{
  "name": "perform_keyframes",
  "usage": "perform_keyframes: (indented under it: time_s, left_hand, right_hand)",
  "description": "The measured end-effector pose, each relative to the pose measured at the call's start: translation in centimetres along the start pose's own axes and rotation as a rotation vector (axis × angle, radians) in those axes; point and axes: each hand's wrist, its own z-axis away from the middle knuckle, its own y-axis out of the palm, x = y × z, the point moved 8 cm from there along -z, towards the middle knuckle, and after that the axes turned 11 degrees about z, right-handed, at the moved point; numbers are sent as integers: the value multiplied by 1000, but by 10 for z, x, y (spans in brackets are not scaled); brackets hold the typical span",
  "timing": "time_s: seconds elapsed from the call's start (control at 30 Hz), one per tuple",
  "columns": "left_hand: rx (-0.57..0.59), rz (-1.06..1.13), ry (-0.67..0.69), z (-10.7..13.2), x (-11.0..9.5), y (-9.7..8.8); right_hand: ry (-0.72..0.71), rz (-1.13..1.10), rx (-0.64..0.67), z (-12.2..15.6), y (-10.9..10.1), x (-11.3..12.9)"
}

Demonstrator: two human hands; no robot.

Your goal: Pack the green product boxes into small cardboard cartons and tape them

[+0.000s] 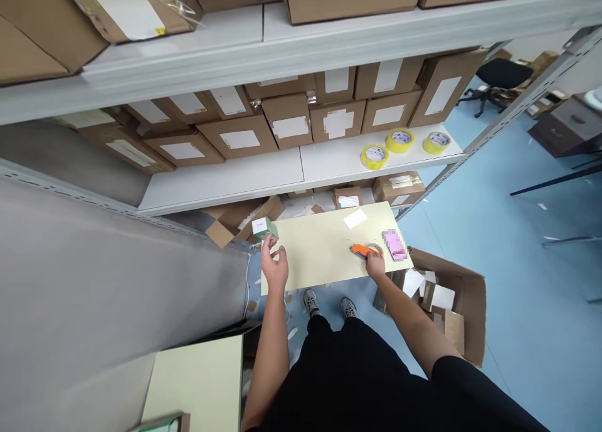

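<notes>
My left hand (274, 266) is raised over the left end of a pale yellow table (313, 250), fingers apart and curved. Right at its fingertips stands a small white and green box (263, 227); whether they touch it I cannot tell. Over the right part of the table, my right hand (375, 266) is closed on an orange tape dispenser (361, 250) with a ring-shaped roll beside my fingers. A white paper (355, 218) lies farther back. To the right of the dispenser is a pink, pixelated item (394, 244).
Shelves ahead hold many brown cartons (242, 137). Several yellow tape rolls (375, 157) sit on the middle shelf (338, 159). A large open carton (473, 306) with smaller boxes stands at right. Behind the left end is an opened carton (235, 219). Another table (197, 382) is at lower left.
</notes>
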Motion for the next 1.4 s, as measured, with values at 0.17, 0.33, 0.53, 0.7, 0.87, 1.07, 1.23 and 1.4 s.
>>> perform_keyframes:
  time_s: [0.17, 0.33, 0.53, 0.7, 0.87, 1.07, 1.23, 1.4]
  left_hand:
    - [41, -32, -102, 43, 1, 31]
    - [94, -23, -135, 60, -8, 56]
    - [116, -10, -87, 65, -27, 68]
    - [29, -39, -62, 78, -34, 27]
    - [-148, -120, -67, 123, -34, -61]
    - [-410, -181, -88, 228, -42, -185]
    - [-650, -151, -115, 353, -47, -284]
    - [-909, -170, -127, 507, -53, -380]
  right_hand:
    - [50, 80, 109, -4, 7, -41]
    - [50, 6, 9, -14, -38, -23]
    - [-317, -446, -246, -13, -117, 59]
    - [-568, -617, -133, 14, -138, 140]
    - [-766, -650, 37, 72, -116, 221]
    - [-1020, -624, 200, 186, -65, 299]
    - [-1225, -576, 337, 319, -21, 343]
    - [-1424, -537, 508, 486, 32, 364]
